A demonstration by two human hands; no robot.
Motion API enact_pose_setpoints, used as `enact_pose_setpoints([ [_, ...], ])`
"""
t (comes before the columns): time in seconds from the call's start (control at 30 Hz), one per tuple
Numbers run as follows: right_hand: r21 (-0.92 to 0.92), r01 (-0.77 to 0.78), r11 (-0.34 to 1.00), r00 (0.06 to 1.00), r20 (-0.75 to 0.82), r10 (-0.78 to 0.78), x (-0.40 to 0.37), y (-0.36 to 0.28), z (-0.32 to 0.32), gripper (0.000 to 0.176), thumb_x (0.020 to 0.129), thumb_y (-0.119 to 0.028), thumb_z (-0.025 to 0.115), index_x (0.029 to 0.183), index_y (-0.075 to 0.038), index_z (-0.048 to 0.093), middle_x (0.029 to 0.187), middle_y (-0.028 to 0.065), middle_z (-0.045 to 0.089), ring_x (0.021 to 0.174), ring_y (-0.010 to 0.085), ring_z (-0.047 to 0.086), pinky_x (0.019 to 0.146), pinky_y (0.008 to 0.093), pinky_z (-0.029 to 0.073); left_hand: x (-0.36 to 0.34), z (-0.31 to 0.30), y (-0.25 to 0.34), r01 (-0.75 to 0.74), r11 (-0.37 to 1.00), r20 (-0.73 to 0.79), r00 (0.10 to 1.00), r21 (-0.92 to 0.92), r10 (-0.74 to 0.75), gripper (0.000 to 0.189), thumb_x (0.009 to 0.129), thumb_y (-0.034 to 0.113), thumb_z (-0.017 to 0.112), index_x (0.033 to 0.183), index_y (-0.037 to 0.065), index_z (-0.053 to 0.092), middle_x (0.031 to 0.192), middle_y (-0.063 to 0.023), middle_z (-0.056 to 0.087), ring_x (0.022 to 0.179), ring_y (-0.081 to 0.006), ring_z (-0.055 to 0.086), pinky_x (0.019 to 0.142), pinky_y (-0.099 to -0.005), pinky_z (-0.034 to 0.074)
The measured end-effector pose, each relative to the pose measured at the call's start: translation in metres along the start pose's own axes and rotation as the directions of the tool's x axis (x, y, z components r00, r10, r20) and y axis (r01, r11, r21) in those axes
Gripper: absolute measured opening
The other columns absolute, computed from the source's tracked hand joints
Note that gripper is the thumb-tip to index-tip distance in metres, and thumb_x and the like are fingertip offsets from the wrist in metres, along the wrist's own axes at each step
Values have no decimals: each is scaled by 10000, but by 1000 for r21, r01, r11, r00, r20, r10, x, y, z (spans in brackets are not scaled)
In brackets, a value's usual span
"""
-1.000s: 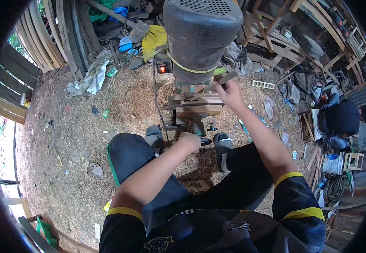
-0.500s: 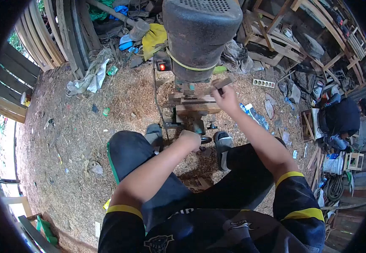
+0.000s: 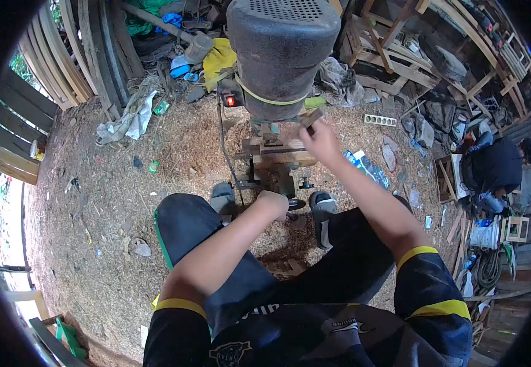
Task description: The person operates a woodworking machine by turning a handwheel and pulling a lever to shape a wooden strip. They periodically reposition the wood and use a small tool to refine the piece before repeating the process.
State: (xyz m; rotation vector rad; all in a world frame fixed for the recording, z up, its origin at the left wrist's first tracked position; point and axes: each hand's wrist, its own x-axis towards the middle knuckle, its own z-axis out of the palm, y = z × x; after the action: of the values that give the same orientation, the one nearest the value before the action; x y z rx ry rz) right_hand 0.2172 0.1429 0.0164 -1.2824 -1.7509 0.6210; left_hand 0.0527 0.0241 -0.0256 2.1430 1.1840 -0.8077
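Note:
My right hand [image 3: 323,142] is closed around a short, flat wooden piece [image 3: 311,117], blurred by motion, just above the machine's vise. In the vise area lies a wooden block [image 3: 285,159], under the dark machine head [image 3: 283,67]. Lower down, my left hand [image 3: 272,204] is closed in a fist at a black handwheel [image 3: 297,203]. A dark handle tip shows below that fist; the fingers' far side is hidden.
A red-lit switch [image 3: 230,100] and hanging cable sit left of the machine head. A power strip [image 3: 379,120] and plastic bottle [image 3: 369,169] lie on the shavings-covered floor. At right, a person [image 3: 491,165] bends beside wooden frames. Planks [image 3: 97,55] lean at upper left.
My right hand has shifted slightly left with the wooden piece, which has turned and blurred. My left hand stays at the handwheel. The whole view has moved a little.

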Motion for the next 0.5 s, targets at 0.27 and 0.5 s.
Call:
enact_pose_setpoints([
  [0.27,-59,0,998,999,42,2,-5,-12,-10,201,932,-139,695,1086,-8,699,856,178,733,782,262,743,698,384,570,-15,-11,4,-23,1000,15,1000,-20,24,434,841,293,725,1179,22,723,1079,-146,767,981,-317,748,824,-465,590],
  [0.5,-98,55,994,988,147,-40,0,6,-2,205,1037,-137,619,1129,46,615,941,126,729,838,197,749,745,312,622,-11,-11,3,-32,999,44,999,8,32,502,873,399,730,1186,7,704,1044,-174,764,971,-336,744,838,-459,589],
])
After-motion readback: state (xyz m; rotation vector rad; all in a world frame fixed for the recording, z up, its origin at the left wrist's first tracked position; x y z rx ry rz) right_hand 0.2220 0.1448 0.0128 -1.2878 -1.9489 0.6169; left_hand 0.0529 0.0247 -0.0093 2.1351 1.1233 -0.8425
